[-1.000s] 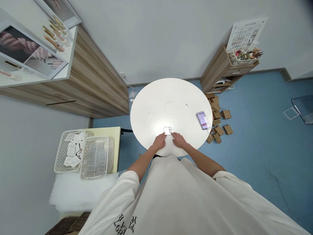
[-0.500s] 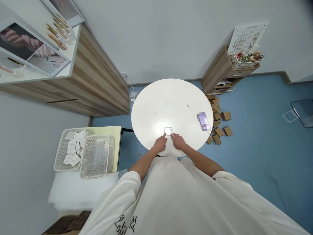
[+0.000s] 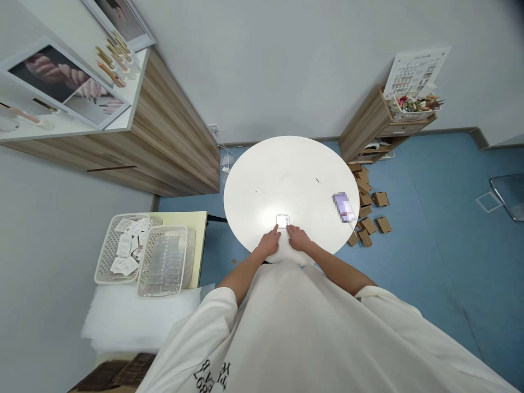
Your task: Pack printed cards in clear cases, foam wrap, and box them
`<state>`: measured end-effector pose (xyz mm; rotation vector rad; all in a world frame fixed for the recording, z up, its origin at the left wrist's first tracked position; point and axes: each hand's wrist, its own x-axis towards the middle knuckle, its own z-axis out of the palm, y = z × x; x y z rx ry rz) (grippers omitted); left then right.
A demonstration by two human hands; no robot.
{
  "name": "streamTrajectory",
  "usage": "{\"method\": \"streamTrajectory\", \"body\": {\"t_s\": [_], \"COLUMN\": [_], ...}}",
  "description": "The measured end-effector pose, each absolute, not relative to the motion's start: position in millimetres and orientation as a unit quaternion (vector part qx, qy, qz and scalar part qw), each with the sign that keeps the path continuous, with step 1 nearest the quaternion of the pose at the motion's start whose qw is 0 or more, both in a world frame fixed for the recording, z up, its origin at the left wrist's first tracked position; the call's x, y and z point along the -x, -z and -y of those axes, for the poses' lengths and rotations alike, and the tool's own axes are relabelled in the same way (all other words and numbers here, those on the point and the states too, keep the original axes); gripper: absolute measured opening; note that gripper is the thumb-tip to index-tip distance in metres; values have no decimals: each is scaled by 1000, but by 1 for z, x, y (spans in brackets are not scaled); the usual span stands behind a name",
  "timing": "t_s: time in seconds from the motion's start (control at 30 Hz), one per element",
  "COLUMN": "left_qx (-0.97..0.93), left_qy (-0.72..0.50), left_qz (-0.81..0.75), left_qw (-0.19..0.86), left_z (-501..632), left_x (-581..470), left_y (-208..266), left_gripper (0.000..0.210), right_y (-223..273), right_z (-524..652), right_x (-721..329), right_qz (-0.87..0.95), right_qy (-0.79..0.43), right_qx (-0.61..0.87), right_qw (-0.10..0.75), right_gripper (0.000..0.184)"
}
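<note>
A small square, see-through item with a pale middle (image 3: 282,221) lies flat near the front edge of the round white table (image 3: 286,164); its exact kind is too small to make out. My left hand (image 3: 270,242) rests at its near left corner, fingers stretched forward. At the near right corner, my right hand (image 3: 298,239) touches it with fingertips, also stretched out. Neither hand is wrapped around anything. To the right on the same table lies a purple, blurred-out phone-like object (image 3: 344,207) with a white cable.
Two white baskets stand on a side table (image 3: 200,245) at left: one (image 3: 100,256) with white packets, another (image 3: 141,273) with clear plastic pieces. Small cardboard boxes (image 3: 380,199) litter the floor at right. A wooden cabinet (image 3: 172,125) and a drawer unit (image 3: 364,120) flank the table.
The view has shifted slightly, moving the room a little down and right in the picture. Both hands remain at the square item's near corners.
</note>
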<state>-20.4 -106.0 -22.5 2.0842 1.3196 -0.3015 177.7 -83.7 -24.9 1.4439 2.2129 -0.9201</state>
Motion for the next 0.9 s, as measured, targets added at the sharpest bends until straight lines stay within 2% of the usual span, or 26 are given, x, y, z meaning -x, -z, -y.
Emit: {"method": "streamTrajectory", "body": {"t_s": [0.23,0.57,0.73,0.9], "left_qx": [-763,-784,-799,-782], "left_qy": [111,113,100,120], "left_qz": [-562,-536,-507,-509], "left_qw": [300,293,309,339], "left_z": [96,95,96,107], "left_x": [43,109,124,134], "left_y": [26,32,30,22], "left_gripper": [61,70,84,89], "right_y": [23,23,23,18], "right_z": [65,66,82,106], "right_x": [-142,-79,-73,-72], "right_qz": [-797,-779,-752,-717], "right_qy": [307,305,316,350], "right_qx": [-491,-515,-557,-590], "right_qw": [172,184,154,125], "right_gripper": [73,75,78,79]}}
